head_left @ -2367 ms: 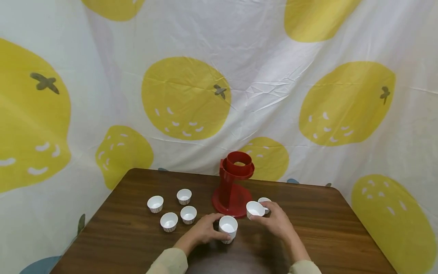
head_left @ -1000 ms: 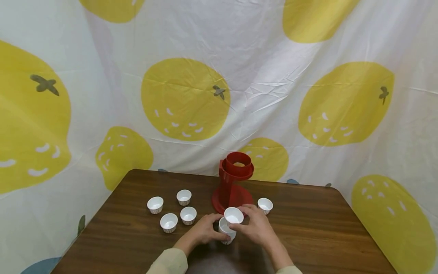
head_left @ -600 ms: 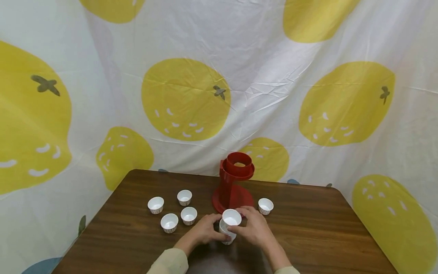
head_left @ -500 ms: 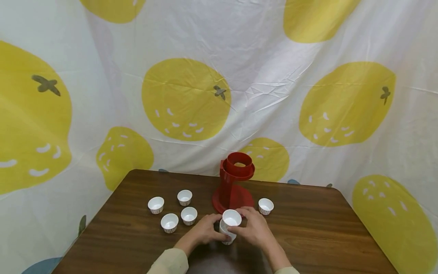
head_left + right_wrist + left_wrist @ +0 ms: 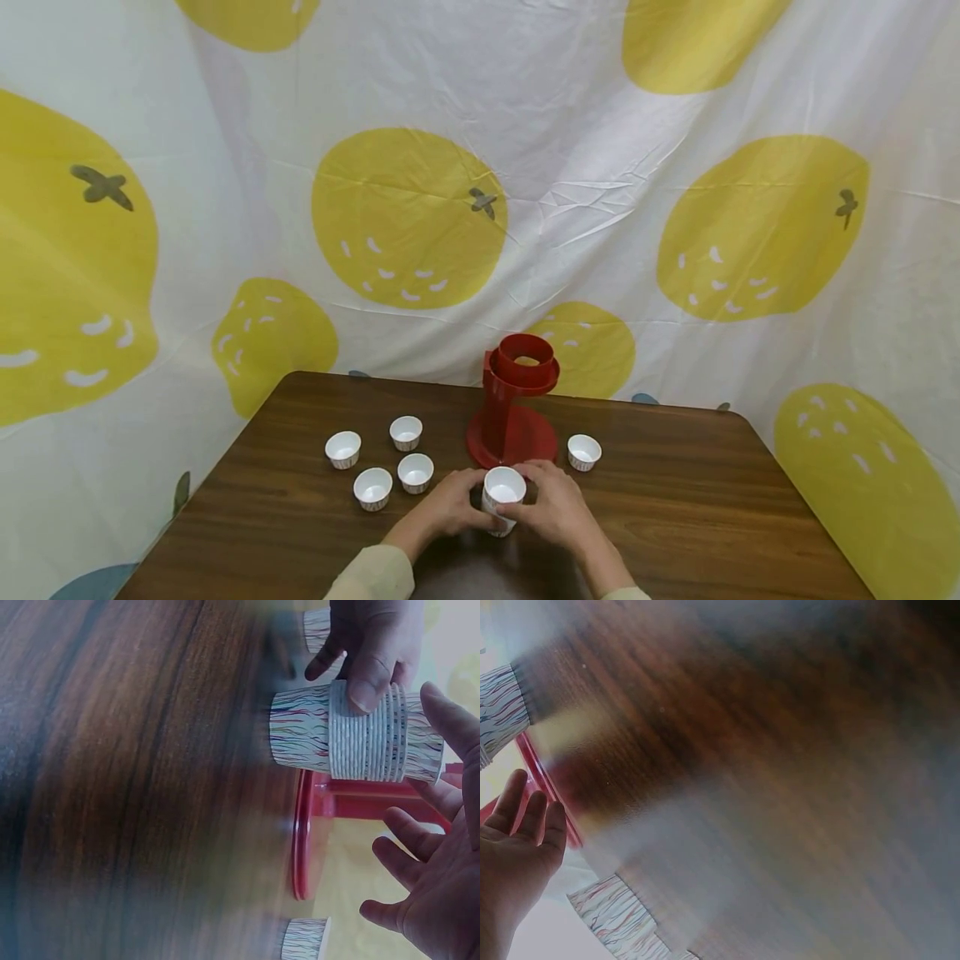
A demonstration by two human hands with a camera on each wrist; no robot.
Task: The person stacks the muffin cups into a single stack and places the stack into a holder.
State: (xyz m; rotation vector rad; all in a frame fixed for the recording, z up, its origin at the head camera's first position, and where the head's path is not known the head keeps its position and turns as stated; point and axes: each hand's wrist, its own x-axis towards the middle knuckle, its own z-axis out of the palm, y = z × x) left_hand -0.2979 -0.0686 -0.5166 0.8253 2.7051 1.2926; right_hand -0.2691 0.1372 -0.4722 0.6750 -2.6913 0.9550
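A stack of nested paper cups (image 5: 367, 735), white inside with thin wavy coloured lines outside, stands upright on the table in front of me. My left hand (image 5: 450, 502) grips it from the left, thumb across the near side. On top sits one more paper cup (image 5: 504, 483), its lower part inside the stack in the right wrist view. My right hand (image 5: 555, 507) holds this cup at its rim between thumb and index finger, the other fingers spread. In the left wrist view, several fingers (image 5: 531, 816) of the left hand stretch out, off the stack.
A red stand (image 5: 498, 417) with a ring-shaped holder on top rises just behind the stack. Several single paper cups (image 5: 373, 489) stand to the left, and one paper cup (image 5: 583, 452) to the right. The wooden table (image 5: 697, 500) ends at a lemon-print cloth (image 5: 577, 208).
My right hand has brought a paper cup leftward from beside the right-hand cup and lowered it into the top of the stack. The left hand has stayed around the stack.
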